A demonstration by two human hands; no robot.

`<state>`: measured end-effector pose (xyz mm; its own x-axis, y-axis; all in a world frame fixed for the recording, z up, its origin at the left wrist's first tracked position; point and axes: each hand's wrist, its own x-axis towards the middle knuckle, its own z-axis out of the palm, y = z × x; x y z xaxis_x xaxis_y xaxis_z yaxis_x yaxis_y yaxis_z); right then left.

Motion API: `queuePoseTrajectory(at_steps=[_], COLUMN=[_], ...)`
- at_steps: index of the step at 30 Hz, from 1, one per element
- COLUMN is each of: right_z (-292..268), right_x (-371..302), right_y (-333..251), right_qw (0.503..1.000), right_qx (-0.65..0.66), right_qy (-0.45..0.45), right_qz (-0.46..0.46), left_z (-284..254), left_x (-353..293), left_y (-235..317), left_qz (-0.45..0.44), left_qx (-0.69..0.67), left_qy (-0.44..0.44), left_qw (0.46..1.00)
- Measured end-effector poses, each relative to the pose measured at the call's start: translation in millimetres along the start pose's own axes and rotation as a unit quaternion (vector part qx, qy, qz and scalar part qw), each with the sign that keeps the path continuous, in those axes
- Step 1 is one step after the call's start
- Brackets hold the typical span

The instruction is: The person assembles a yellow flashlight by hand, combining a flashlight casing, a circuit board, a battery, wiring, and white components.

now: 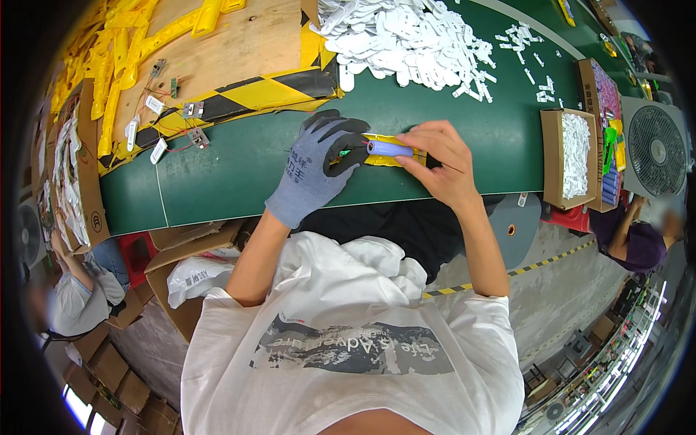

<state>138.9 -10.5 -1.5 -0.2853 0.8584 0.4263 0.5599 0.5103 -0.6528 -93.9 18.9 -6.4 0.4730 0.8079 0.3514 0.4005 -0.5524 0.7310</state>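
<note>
Over the green tabletop [290,134], close to its front edge, my two hands work on one yellow plastic casing [383,161]. A purple cylindrical battery cell [391,149] lies along the casing, its end pointing left. My left hand [310,168], in a grey glove with dark fingers, grips the casing's left end; a small green part shows between its fingers. Bare, my right hand [448,165] pinches the cell's right end between thumb and fingers. The casing's left end is mostly hidden behind the glove.
White plastic pieces [399,43] are heaped at the back. Wired circuit boards [194,110] lie by a plywood board [254,36] edged in striped tape, left. Yellow casings [127,54] fill the far left. Boxes [552,163] and a fan [655,145] stand right. A person sits at each side.
</note>
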Motion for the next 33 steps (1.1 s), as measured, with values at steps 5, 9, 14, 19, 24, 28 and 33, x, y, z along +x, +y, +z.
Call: queuePoseTrajectory(at_steps=[5,9,14,19,24,28,33], right_z=[5,5,-8,-22,-48,-57,-55], right_x=[4,-1,10,13,48,41,34], right_y=[-7,-1,-20,17,40,45,55], right_qw=[0.994,0.993,0.995,0.934,0.947,0.935,0.931], right_qx=[-0.061,-0.080,-0.059,0.279,-0.088,-0.207,-0.175], right_qy=[-0.030,-0.031,-0.065,0.094,0.100,0.081,0.167], right_qz=[-0.085,-0.082,-0.042,0.202,0.293,0.275,0.274], left_z=[-2,-3,-4,6,7,6,4], left_x=[-2,-5,-1,0,-2,0,2], left_y=[2,-3,4,0,-1,2,3], left_qz=[-0.004,-0.007,0.051,0.061,0.061,0.039,0.029], left_qx=[0.012,-0.019,0.060,0.087,0.072,0.075,0.071], left_qy=[0.003,0.001,-0.025,-0.006,0.002,-0.003,0.000], left_qw=[1.000,1.000,0.997,0.994,0.996,0.996,0.997])
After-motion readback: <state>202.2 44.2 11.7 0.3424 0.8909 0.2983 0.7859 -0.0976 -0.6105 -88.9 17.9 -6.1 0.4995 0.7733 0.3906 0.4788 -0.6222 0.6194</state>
